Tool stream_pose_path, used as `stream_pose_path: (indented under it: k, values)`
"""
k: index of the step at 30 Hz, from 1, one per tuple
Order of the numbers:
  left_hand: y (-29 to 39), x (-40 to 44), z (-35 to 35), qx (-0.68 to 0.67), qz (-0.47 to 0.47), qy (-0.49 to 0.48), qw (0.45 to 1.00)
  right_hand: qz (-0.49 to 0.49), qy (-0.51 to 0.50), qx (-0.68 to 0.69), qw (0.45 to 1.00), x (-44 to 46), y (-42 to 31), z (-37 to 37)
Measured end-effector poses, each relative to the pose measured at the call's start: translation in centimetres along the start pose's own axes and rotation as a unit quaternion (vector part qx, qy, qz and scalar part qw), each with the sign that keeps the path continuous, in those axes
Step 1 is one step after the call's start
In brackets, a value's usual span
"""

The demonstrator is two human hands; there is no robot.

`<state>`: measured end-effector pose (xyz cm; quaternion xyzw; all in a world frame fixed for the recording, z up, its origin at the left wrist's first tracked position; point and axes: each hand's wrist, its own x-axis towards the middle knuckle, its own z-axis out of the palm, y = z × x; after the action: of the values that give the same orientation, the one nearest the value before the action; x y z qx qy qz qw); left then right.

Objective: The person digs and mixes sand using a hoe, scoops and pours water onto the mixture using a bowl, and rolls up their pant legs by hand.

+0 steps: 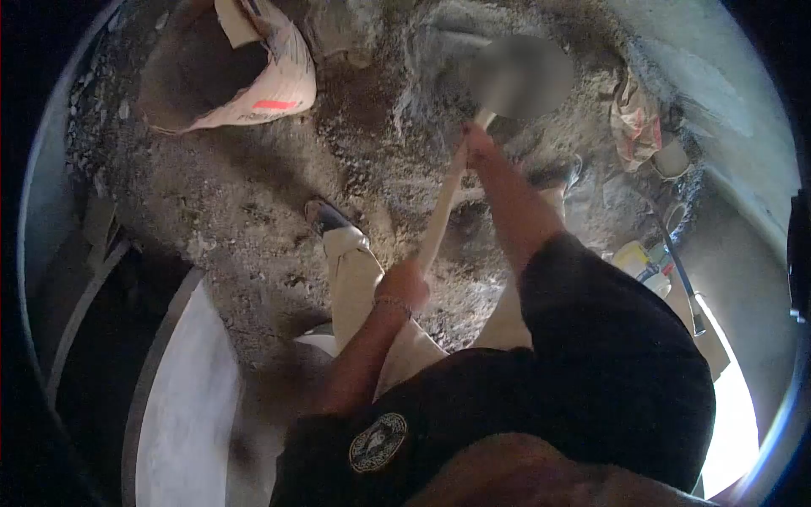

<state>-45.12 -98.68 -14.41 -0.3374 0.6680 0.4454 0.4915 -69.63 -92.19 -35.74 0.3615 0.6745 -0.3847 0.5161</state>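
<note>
A long pale wooden handle (441, 215) slants up and away from me over the dirt floor. My left hand (405, 286) is wrapped round its near end, close to my left thigh. Farther along, my right hand (477, 145) grips the same handle with the arm stretched forward. The tool's far end is lost in a blurred grey patch, so its head cannot be made out. Around that end lies loose grey and brown soil (380, 110).
A torn paper sack (279, 93) stands open at the upper left. Another crumpled sack (634, 127) lies by the right wall (710, 93). A dark metal bar (673, 253) and a yellow-and-white container (632, 258) are at the right. A pale curved panel (190, 397) stands lower left.
</note>
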Motion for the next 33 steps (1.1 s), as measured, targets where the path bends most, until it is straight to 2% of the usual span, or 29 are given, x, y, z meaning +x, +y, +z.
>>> stream_pose_path:
  k: [1,3,5,6,7,8,9,11,12,14,16,17,19,20,21,22,24,26,28,29,31,33]
  values:
    - [0.9,-1.3,-0.4,0.008,0.004,0.007,1.0,0.006,-0.016,0.03,0.999,0.7,1.0,-0.6]
    - [3.6,-5.7,-0.6,0.028,0.034,-0.054,0.998,0.009,-0.031,0.061,0.998,0.9,4.2,-2.9]
    - [7.2,-8.7,-2.2,0.04,0.064,-0.046,0.996,0.063,-0.021,0.093,0.993,-0.6,4.0,-4.9]
    - [9.5,-10.0,-3.8,-0.074,0.082,-0.114,0.987,0.053,-0.02,0.101,0.993,0.0,3.2,-6.4]
    - [11.3,-10.8,-4.9,-0.186,0.096,-0.183,0.961,-0.023,-0.102,0.008,0.995,0.5,2.1,-7.8]
    - [12.6,-10.7,-5.2,-0.343,0.094,-0.256,0.899,-0.099,-0.179,-0.086,0.975,1.0,1.3,-9.1]
    - [14.5,-11.0,-5.6,-0.335,0.1,-0.256,0.901,-0.106,-0.175,-0.08,0.976,-1.6,-0.5,-9.9]
    - [19.0,-12.7,-6.4,-0.511,0.116,-0.353,0.775,-0.016,-0.065,-0.074,0.995,-9.4,-5.8,-10.4]
    - [19.5,-14.5,-6.4,-0.454,0.079,-0.342,0.819,-0.019,-0.061,-0.078,0.995,-10.7,-5.6,-10.9]
    - [18.4,-19.2,-8.6,-0.254,0.206,-0.302,0.895,-0.028,-0.067,-0.087,0.994,-13.7,-2.9,-12.2]
    - [11.5,-19.8,-7.3,-0.209,0.291,-0.294,0.886,-0.046,0.032,-0.02,0.998,-22.5,-0.2,-10.4]
    - [5.5,-18.9,-5.8,-0.044,0.222,-0.258,0.939,-0.036,0.048,0.015,0.998,-23.5,1.2,-9.4]
    - [0.6,-17.0,-2.6,0.123,0.043,-0.109,0.986,0.023,0.032,0.081,0.996,-20.7,3.7,-8.6]
    - [-1.6,-16.2,-1.3,0.127,-0.062,-0.003,0.99,0.046,0.013,0.111,0.993,-18.6,4.5,-8.3]
    - [-1.9,-15.0,-1.7,0.108,-0.048,0.018,0.993,0.055,-0.004,0.135,0.989,-16.5,4.6,-8.3]
    - [-1.7,-12.8,-2.1,0.084,-0.03,0.039,0.995,0.02,-0.031,0.161,0.986,-12.1,5.1,-8.6]
    - [-4.2,-6.0,0.7,0.127,0.064,0.167,0.976,-0.027,0.044,0.166,0.985,-12.5,1.7,-8.8]
    - [-4.3,1.3,3.2,0.144,0.087,0.152,0.974,-0.065,0.045,0.222,0.972,-9.5,-0.1,-11.4]
    - [-0.8,4.7,4.8,0.109,0.135,0.183,0.968,-0.117,0.109,0.159,0.974,-16.0,-5.4,-12.5]
    - [1.0,5.6,5.7,0.1,0.141,0.176,0.969,-0.118,0.12,0.152,0.974,-14.9,-5.5,-13.7]
    - [3.8,6.3,6.5,0.124,0.135,0.187,0.965,-0.249,-0.021,0.246,0.936,-11.8,-7.2,-15.0]
    - [4.8,6.3,5.9,0.13,0.112,0.164,0.971,-0.237,-0.029,0.28,0.93,-10.2,-8.1,-13.7]
